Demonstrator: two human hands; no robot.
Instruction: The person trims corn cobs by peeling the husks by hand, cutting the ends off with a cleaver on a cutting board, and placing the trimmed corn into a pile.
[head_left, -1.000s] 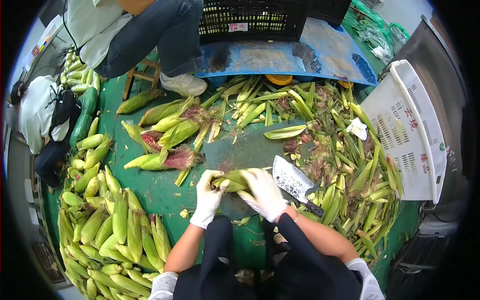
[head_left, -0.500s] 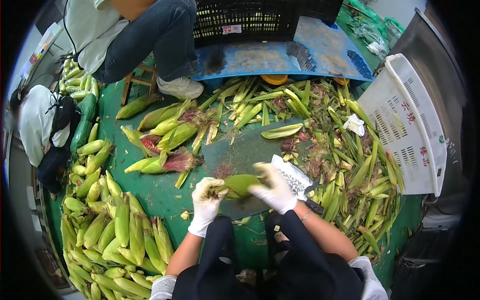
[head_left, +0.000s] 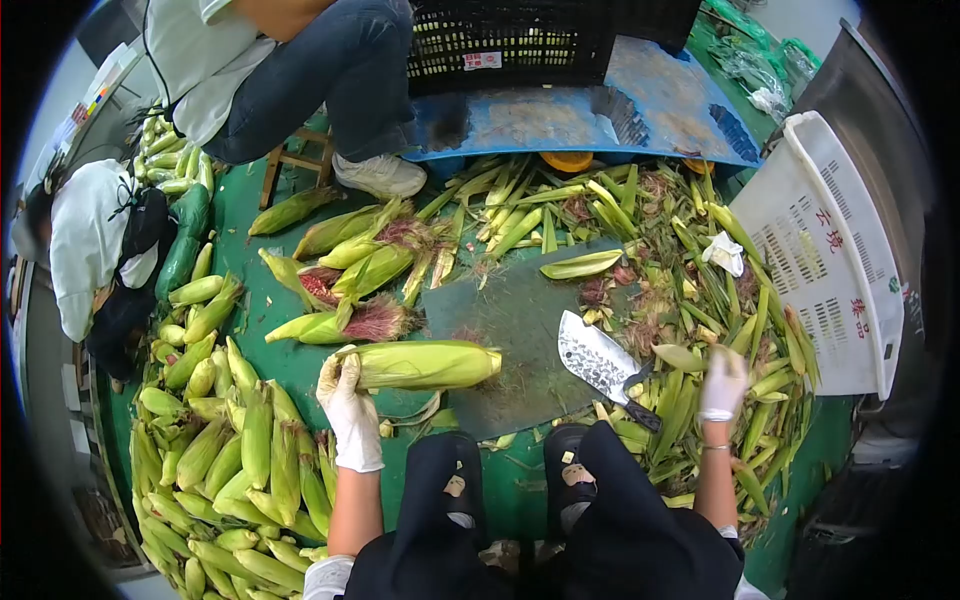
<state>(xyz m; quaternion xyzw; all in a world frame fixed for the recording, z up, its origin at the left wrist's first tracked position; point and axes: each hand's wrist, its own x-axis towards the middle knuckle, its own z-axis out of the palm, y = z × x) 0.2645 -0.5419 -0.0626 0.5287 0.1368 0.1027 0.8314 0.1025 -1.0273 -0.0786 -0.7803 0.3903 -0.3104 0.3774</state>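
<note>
My left hand [head_left: 346, 405], in a white glove, is closed around one end of a green ear of corn [head_left: 430, 366], which lies level and still wears pale green husk. Over the husk heap at right is my gloved right hand [head_left: 724, 383], smeared by motion, so its fingers cannot be read. A loose piece of husk [head_left: 680, 357] shows just left of it; whether they touch is unclear. Between my hands a cleaver [head_left: 597, 357] with a dark handle lies on the dark mat [head_left: 500, 400]. Several ears with reddish silk [head_left: 375, 320] lie beyond my left hand.
A large pile of unhusked corn [head_left: 230, 480] fills the left side. Stripped husks [head_left: 740, 430] cover the floor at right, beside a white crate [head_left: 815, 250]. A black crate [head_left: 510, 45] and blue pallet [head_left: 520, 125] stand ahead. Two people sit at upper left.
My right hand has left the corn and swung right over the husk heap. My left hand has moved left with the ear, whose husk looks paler. The cleaver is now fully exposed.
</note>
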